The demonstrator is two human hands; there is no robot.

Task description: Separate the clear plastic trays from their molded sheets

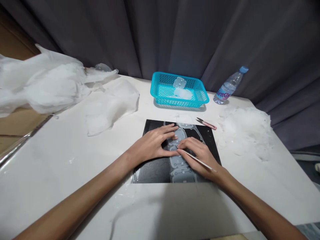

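Observation:
A translucent molded plastic sheet (179, 161) with rounded, linked panels lies across a black board (155, 170) on the table. My left hand (156, 141) rests over its left side, fingers spread and pressing on the panels. In my right hand (198, 155) is a thin white stick-like tool (200, 161), held like a pen. The tool's working tip is hidden by my fingers, close to the left thumb and over the sheet. Small pink-handled thread snips (207, 123) lie beyond the board's far right edge.
A blue perforated basket (180, 102) holding translucent pieces (180, 83) stands at the back. Right of it is a water bottle (230, 86). A heap of clear scraps (246, 130) lies right; white plastic bags (55, 83) and a cardboard box (22, 128) are left. A curtain (162, 36) hangs behind.

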